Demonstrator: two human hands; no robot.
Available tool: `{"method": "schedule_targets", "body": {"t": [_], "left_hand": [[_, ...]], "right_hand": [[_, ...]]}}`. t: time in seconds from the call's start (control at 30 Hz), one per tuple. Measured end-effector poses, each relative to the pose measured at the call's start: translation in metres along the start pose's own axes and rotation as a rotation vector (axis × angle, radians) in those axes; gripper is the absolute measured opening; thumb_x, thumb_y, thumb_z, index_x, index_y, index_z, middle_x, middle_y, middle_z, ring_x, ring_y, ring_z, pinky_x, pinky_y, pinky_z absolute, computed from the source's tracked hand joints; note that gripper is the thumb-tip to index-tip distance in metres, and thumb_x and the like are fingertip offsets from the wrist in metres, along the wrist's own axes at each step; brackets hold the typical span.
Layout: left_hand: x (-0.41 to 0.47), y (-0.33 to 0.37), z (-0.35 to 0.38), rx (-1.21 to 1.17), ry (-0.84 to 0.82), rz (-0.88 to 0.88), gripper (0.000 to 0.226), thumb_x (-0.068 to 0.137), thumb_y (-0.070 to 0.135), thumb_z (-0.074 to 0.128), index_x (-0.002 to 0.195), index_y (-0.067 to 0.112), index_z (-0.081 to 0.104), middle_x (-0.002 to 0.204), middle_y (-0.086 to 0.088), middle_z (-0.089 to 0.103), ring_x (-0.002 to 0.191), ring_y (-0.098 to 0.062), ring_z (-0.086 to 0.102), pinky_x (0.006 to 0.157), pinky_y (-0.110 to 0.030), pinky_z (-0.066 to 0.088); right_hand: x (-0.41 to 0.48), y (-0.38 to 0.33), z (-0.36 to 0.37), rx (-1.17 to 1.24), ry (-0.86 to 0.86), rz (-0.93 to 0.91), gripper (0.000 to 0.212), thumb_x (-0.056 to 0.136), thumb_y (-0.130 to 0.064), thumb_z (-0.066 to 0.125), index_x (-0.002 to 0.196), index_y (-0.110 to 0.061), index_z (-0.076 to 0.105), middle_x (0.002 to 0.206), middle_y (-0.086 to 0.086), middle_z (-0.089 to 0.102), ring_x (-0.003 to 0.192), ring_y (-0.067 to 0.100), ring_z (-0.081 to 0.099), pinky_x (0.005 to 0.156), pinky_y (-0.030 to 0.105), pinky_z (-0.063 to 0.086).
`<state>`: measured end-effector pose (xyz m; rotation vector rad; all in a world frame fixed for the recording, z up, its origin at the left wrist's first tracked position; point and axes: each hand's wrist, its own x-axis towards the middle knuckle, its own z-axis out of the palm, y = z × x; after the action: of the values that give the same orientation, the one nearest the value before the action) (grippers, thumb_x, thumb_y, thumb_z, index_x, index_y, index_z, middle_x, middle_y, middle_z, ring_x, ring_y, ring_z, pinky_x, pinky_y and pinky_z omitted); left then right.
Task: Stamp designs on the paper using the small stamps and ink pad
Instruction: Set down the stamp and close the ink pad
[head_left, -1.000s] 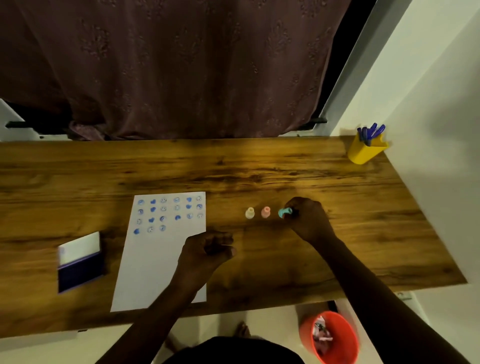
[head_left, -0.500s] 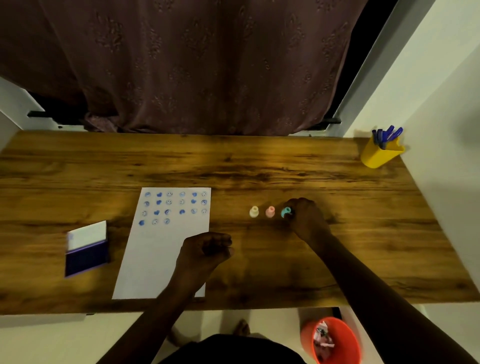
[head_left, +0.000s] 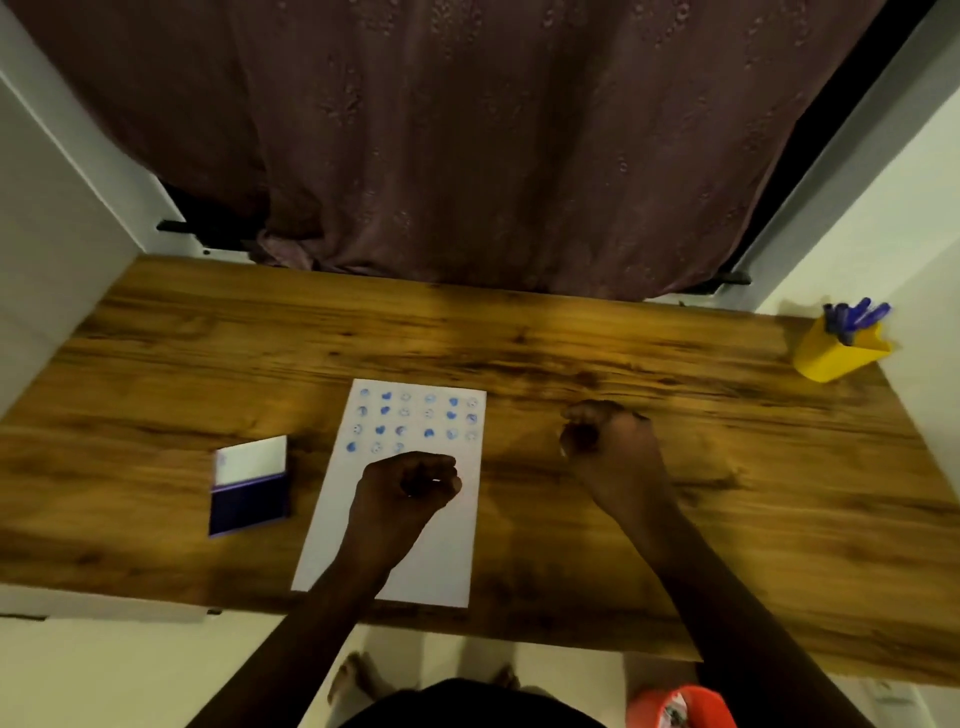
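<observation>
A white paper (head_left: 447, 551) lies on the wooden table (head_left: 519, 332), with rows of small blue stamped marks (head_left: 415, 421) across its top. My left hand (head_left: 408, 486) rests on the paper just below the marks, curled into a fist. To the right of the paper, my right hand (head_left: 610, 441) is closed over the spot where the small stamps stood. No stamp shows; my fingers hide them. The open ink pad (head_left: 249, 486), with a white lid and a dark blue pad, sits left of the paper.
A yellow cup of blue pens (head_left: 839, 345) stands at the table's far right corner. A dark curtain (head_left: 493, 145) hangs behind the table. An orange bin (head_left: 680, 709) sits on the floor below the near edge. White walls close in on both sides.
My view has shifted right and the image is blurred. My right hand has closed over the row of stamps, and the yellow and pink ones no longer show. My left fist now lies on the paper.
</observation>
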<state>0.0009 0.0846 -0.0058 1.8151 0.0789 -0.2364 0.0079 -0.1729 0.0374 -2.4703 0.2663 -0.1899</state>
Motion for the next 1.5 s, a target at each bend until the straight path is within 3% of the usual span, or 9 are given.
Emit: {"method": "schedule_targets", "body": {"t": [0.23, 0.43, 0.53, 0.7, 0.9, 1.03, 1.2, 1.37, 1.5], "left_hand": [[0.001, -0.021, -0.082, -0.002, 0.164, -0.072, 0.018, 0.086, 0.013, 0.081, 0.101, 0.022, 0.079, 0.094, 0.001, 0.082, 0.086, -0.011, 0.079, 0.084, -0.037, 0.066], [-0.002, -0.05, -0.164, 0.142, 0.268, -0.037, 0.009, 0.09, 0.008, 0.075, 0.095, 0.016, 0.077, 0.078, 0.009, 0.079, 0.074, -0.006, 0.076, 0.075, -0.025, 0.064], [0.001, -0.065, -0.202, 0.123, 0.33, -0.05, 0.015, 0.091, 0.011, 0.075, 0.106, 0.012, 0.078, 0.094, -0.006, 0.08, 0.083, -0.017, 0.078, 0.077, -0.032, 0.065], [0.011, -0.079, -0.239, 0.259, 0.367, 0.006, 0.022, 0.085, 0.006, 0.08, 0.084, 0.027, 0.078, 0.08, 0.009, 0.078, 0.066, 0.009, 0.07, 0.061, 0.0, 0.049], [0.027, -0.103, -0.264, 0.255, 0.355, -0.138, 0.017, 0.082, 0.006, 0.079, 0.096, 0.017, 0.08, 0.077, 0.014, 0.073, 0.065, 0.005, 0.07, 0.061, -0.016, 0.057], [0.033, -0.109, -0.27, 0.258, 0.309, -0.114, 0.028, 0.079, 0.002, 0.079, 0.08, 0.03, 0.074, 0.075, 0.016, 0.071, 0.071, -0.002, 0.069, 0.069, -0.03, 0.061], [0.044, -0.118, -0.27, 0.282, 0.234, -0.095, 0.014, 0.082, 0.003, 0.077, 0.093, 0.011, 0.079, 0.087, -0.007, 0.079, 0.079, -0.023, 0.077, 0.073, -0.04, 0.064], [0.048, -0.115, -0.265, 0.282, 0.191, -0.07, 0.026, 0.078, -0.001, 0.081, 0.083, 0.024, 0.077, 0.077, 0.004, 0.076, 0.062, 0.008, 0.07, 0.062, -0.021, 0.061], [0.052, -0.12, -0.265, 0.3, 0.184, -0.063, 0.021, 0.078, 0.003, 0.082, 0.096, 0.014, 0.08, 0.086, 0.004, 0.075, 0.073, -0.009, 0.071, 0.068, -0.022, 0.056]], "right_hand": [[-0.002, -0.076, 0.079, 0.196, -0.199, -0.032, 0.02, 0.09, -0.023, 0.074, 0.109, -0.021, 0.079, 0.109, -0.008, 0.078, 0.075, -0.014, 0.06, 0.068, -0.007, 0.042], [-0.001, -0.136, 0.147, 0.2, -0.344, -0.063, 0.02, 0.09, -0.03, 0.074, 0.108, -0.022, 0.079, 0.111, -0.008, 0.077, 0.086, -0.002, 0.065, 0.075, 0.003, 0.044], [-0.003, -0.16, 0.179, 0.191, -0.419, -0.075, 0.021, 0.089, -0.031, 0.074, 0.107, -0.02, 0.079, 0.109, -0.005, 0.078, 0.093, 0.004, 0.07, 0.082, 0.012, 0.051], [-0.002, -0.187, 0.22, 0.167, -0.455, -0.033, 0.024, 0.087, -0.031, 0.077, 0.108, -0.018, 0.077, 0.109, -0.001, 0.077, 0.099, 0.012, 0.071, 0.069, 0.005, 0.039], [-0.001, -0.202, 0.254, 0.097, -0.456, 0.023, 0.02, 0.088, -0.026, 0.075, 0.106, -0.018, 0.079, 0.109, 0.003, 0.078, 0.098, 0.019, 0.072, 0.078, 0.022, 0.052], [0.0, -0.207, 0.269, 0.063, -0.433, 0.048, 0.014, 0.087, -0.022, 0.075, 0.098, -0.015, 0.08, 0.103, 0.006, 0.078, 0.092, 0.022, 0.073, 0.074, 0.022, 0.053], [0.004, -0.212, 0.28, 0.03, -0.409, 0.087, 0.014, 0.085, -0.025, 0.078, 0.093, -0.013, 0.081, 0.095, 0.007, 0.079, 0.081, 0.021, 0.075, 0.071, 0.024, 0.057], [0.006, -0.215, 0.285, 0.008, -0.412, 0.1, 0.011, 0.081, -0.022, 0.081, 0.088, -0.014, 0.078, 0.094, 0.005, 0.077, 0.083, 0.021, 0.074, 0.075, 0.029, 0.06], [0.006, -0.215, 0.288, 0.003, -0.412, 0.096, 0.011, 0.082, -0.021, 0.08, 0.089, -0.013, 0.077, 0.097, 0.005, 0.077, 0.091, 0.021, 0.073, 0.076, 0.027, 0.057]]}}
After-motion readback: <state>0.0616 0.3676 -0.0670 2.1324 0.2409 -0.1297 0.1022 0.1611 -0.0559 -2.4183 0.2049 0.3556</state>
